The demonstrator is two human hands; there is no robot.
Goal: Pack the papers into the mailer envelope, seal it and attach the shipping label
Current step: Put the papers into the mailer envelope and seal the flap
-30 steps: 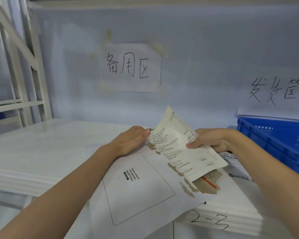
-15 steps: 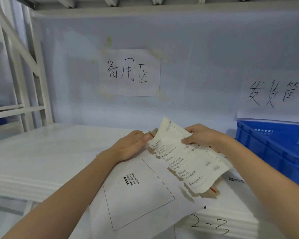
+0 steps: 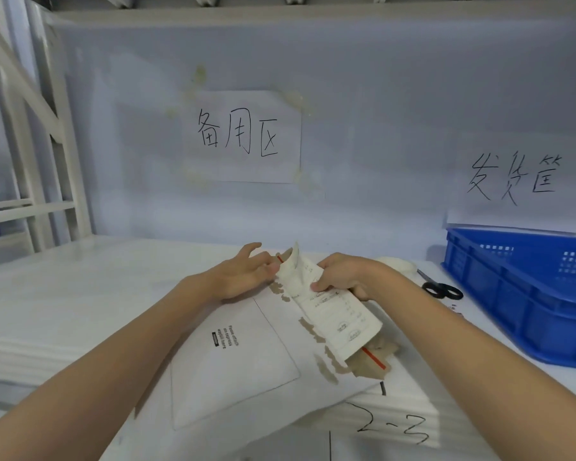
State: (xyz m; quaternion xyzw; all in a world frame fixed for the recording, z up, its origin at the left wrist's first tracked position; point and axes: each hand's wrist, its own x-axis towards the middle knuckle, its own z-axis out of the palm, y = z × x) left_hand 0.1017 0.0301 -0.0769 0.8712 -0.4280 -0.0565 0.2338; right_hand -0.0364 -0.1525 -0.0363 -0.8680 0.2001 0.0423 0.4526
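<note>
A white mailer envelope [image 3: 233, 367] lies on the white shelf, a printed label box on its face and torn brown patches along its right edge. Its brown flap with a red strip [image 3: 373, 361] shows at the lower right. My left hand [image 3: 243, 274] presses flat on the envelope's far corner, fingers spread. My right hand [image 3: 343, 277] pinches a cream printed paper [image 3: 336, 317], folded over and lying along the envelope's torn edge above the flap. I cannot tell whether the paper's lower end is inside the envelope.
A blue plastic crate [image 3: 526, 294] stands at the right. Black scissors [image 3: 441, 289] lie beside it, near a white crumpled lump [image 3: 396, 266]. Two handwritten paper signs hang on the back wall. A white rack frame [image 3: 30, 161] rises at the left. "2-3" is written on the shelf's front edge.
The paper stood up and spread a second ago; my right hand has folded it down and lowered it along the envelope's torn edge. My left hand stays on the envelope.
</note>
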